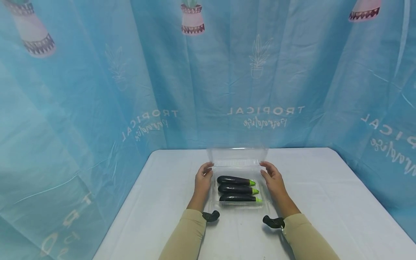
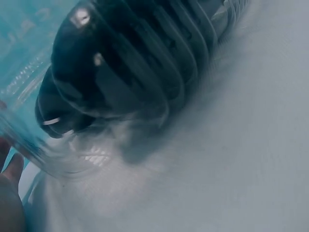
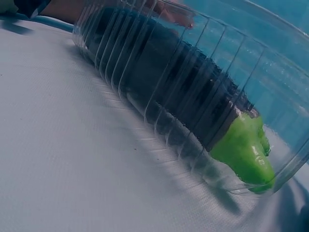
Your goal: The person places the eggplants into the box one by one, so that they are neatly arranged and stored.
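A clear plastic clamshell box (image 1: pixel 238 203) sits on the table with its see-through lid (image 1: pixel 238 154) raised at the far side. Inside lie three dark eggplants (image 1: pixel 234 189), stacked in rows, their green stem ends pointing right. My left hand (image 1: pixel 203 177) grips the box's far left corner, thumb and fingers at the rim near the hinge. At the far right corner my right hand (image 1: pixel 273 177) holds the rim in the same way. Through the ribbed wall, the right wrist view shows the nearest eggplant (image 3: pixel 164 77) and its green cap (image 3: pixel 244 150).
A white cloth covers the table (image 1: pixel 169 191). Blue printed curtains (image 1: pixel 208 90) hang around its back and sides. Black curved wrist mounts (image 1: pixel 211 216) stick out inward from both sleeves, close to the near side of the box.
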